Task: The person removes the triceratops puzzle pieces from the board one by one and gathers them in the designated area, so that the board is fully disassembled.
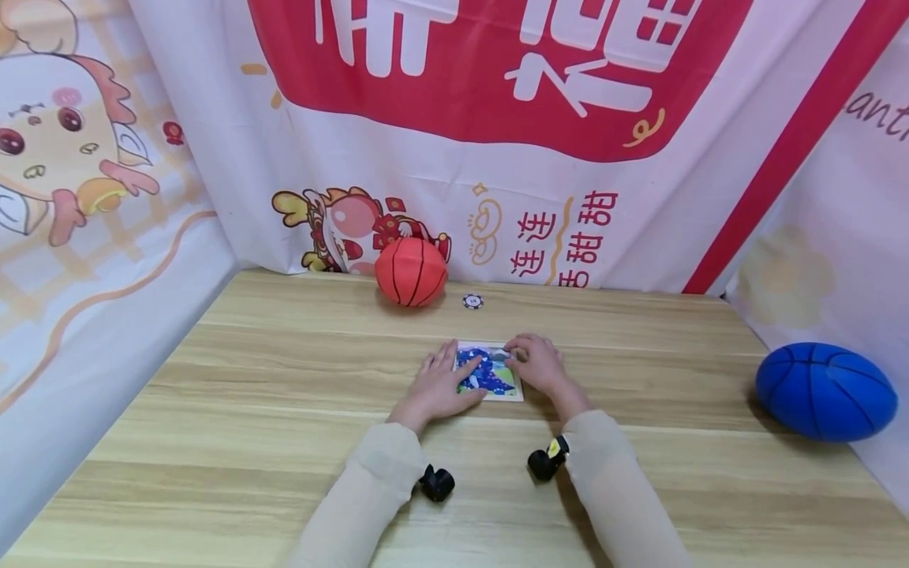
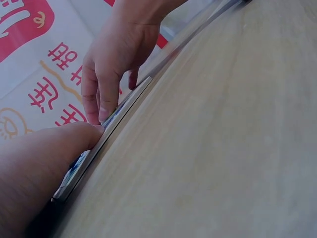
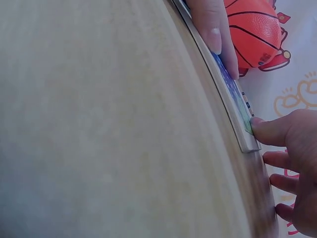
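Head view: we see the left hand (image 1: 442, 386) spread, fingers extended, over a small picture board (image 1: 499, 380) on the wooden table (image 1: 284, 442); the right hand (image 1: 540, 364) bends over its far right corner (whether pinching anything, we cannot tell).

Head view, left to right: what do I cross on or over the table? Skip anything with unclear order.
Red ball → picture board → right hand → blue ball.
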The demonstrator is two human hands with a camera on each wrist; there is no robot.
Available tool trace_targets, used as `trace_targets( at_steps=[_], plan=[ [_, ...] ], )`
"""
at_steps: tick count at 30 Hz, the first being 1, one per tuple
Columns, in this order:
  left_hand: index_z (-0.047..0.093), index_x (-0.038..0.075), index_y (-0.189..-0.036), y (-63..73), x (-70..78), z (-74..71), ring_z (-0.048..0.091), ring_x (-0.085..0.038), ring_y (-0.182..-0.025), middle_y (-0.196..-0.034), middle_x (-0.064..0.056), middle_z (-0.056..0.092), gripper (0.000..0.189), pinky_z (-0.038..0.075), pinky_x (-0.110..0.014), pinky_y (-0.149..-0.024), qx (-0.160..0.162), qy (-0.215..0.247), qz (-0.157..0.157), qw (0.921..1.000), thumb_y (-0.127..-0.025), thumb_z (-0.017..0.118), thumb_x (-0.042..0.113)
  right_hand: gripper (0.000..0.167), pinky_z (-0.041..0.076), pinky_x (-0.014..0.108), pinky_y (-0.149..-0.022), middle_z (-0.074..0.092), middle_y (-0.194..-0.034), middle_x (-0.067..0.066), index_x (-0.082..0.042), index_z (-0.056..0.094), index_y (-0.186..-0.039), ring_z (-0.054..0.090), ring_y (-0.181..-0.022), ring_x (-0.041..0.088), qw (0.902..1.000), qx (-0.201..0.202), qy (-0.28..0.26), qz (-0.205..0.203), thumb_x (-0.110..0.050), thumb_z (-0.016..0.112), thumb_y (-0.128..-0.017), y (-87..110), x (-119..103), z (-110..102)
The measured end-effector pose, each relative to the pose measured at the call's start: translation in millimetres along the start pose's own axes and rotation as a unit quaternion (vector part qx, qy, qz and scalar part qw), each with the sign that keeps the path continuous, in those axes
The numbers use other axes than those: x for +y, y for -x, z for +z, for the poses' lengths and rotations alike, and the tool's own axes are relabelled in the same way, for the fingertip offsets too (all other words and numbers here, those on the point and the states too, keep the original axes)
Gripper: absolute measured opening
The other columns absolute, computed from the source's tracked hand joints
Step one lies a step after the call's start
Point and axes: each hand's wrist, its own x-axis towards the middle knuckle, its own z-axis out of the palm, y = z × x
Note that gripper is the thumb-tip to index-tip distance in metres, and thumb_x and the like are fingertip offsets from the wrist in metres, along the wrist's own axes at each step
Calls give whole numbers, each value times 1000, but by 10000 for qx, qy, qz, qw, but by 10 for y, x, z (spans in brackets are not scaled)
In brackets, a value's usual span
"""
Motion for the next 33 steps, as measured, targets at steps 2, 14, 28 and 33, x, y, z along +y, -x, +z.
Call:
trace_targets(
  at_steps=[2,14,28,33],
  plan=[
    [22,29,-137,-8,0,6,-7,-25,-128,-142,-14,-3,66,-1,-42,-101,9,-34,6,10000,-80,32,63,21,19,50,-91,43,-125,12,-15,61,-101,32,-115,32,10000,-59,-33,-27,-18,60,-81,-15,2,-2],
    [20,30,-137,-7,23,-7,-9,-24,-128,-142,-12,-6,66,-3,-41,-100,-88,21,-76,9999,-81,32,63,10,19,50,-95,45,-121,12,-12,58,-89,35,-113,30,9986,-44,-511,-107,-8,59,-81,-56,-30,26],
    [21,29,-137,13,3,-20,-8,-25,-128,-142,-13,-6,65,-3,-43,-100,-69,123,-35,9999,-81,33,62,18,26,45,-95,49,-114,16,-3,62,-96,40,-110,33,9959,-69,-788,-444,-7,62,-78,-71,14,8],
    [21,29,-137,17,10,-28,-8,-26,-128,-142,-14,-5,65,-2,-43,-100,-74,111,-14,9999,-81,34,61,18,26,46,-95,49,-115,16,-4,63,-96,39,-110,33,9963,-89,-738,-428,-7,62,-78,-71,28,10]
  ],
)
